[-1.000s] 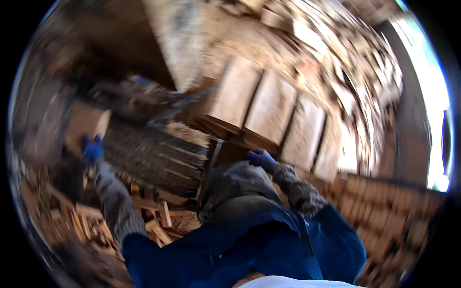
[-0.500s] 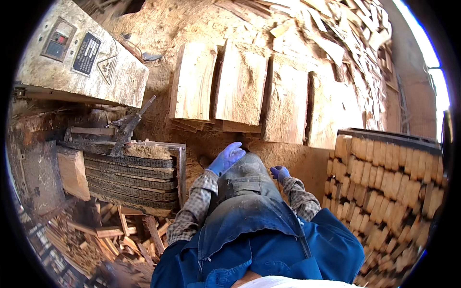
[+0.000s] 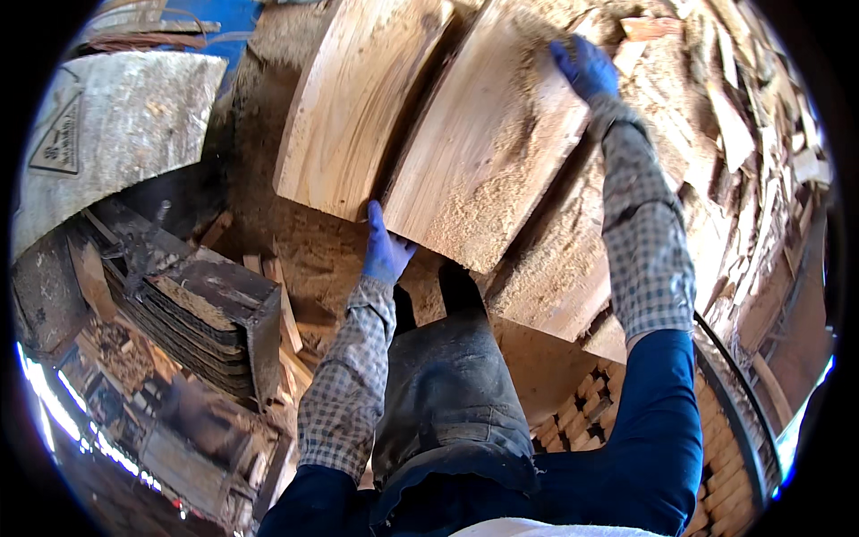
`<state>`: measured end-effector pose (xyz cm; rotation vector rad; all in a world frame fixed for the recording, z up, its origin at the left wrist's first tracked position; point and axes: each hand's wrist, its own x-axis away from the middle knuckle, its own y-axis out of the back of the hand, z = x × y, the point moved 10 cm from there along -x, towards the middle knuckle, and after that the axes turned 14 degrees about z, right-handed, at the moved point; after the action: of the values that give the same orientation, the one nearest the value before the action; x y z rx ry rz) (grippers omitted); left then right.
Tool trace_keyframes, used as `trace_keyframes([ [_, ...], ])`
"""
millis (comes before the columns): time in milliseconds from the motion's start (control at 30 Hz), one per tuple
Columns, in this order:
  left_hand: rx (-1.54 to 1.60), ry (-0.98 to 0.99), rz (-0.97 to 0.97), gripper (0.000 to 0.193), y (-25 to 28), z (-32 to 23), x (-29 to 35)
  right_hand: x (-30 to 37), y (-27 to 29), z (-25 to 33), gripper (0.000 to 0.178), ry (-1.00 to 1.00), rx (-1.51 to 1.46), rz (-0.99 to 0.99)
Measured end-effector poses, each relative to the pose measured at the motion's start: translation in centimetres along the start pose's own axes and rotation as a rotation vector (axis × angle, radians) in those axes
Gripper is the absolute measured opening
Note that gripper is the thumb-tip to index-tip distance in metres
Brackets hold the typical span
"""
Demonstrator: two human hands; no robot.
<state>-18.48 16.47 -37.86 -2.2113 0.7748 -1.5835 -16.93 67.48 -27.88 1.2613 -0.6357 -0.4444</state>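
Several thick wooden boards lie side by side in stacks ahead of me. My left hand point(image 3: 388, 254), in a purple-blue glove, grips the near left corner of the middle board point(image 3: 479, 152); its thumb points up along the edge and its fingers go under the end. My right hand point(image 3: 587, 70), gloved alike, reaches to this board's far right edge and holds it there, with part of its fingers hidden. Sawdust covers much of the board's right side. Left of it lies a cleaner board point(image 3: 358, 107), and to its right a sawdust-covered one point(image 3: 559, 277).
A pale machine housing point(image 3: 116, 134) with a warning triangle stands at the left. Below it is a machine bed with dark ridged bands point(image 3: 183, 336). Scrap wood point(image 3: 729, 116) is heaped at the right. Stacked wooden strips point(image 3: 586, 407) sit at the lower right.
Both hands have moved forward from beside my legs onto the middle board, the right one stretching farther. My view has come closer to the boards and turned, shifting the machine leftward.
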Motion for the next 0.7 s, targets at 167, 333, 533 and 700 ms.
trace_keyframes([
  [167, 0.161, -0.066, -0.02, 0.094, -0.8, -0.1, -0.6, -3.5, -1.2, -0.3, 0.081, -0.194, 0.014, -0.044],
  [333, 0.371, -0.151, -0.002, 0.096, -2.4, 0.8, -0.7, -3.7, -2.2, -0.7, 0.077, -0.228, -0.037, 0.002],
  [533, 0.207, -0.069, -0.194, 0.096, -3.7, 2.7, 12.0, 1.4, -3.2, 1.6, 0.069, -0.126, -0.151, 0.129],
  [700, -0.063, -0.427, -0.355, 0.083, -0.5, -0.6, 28.0, 11.7, -6.1, 9.6, 0.061, 0.027, -0.538, 0.311],
])
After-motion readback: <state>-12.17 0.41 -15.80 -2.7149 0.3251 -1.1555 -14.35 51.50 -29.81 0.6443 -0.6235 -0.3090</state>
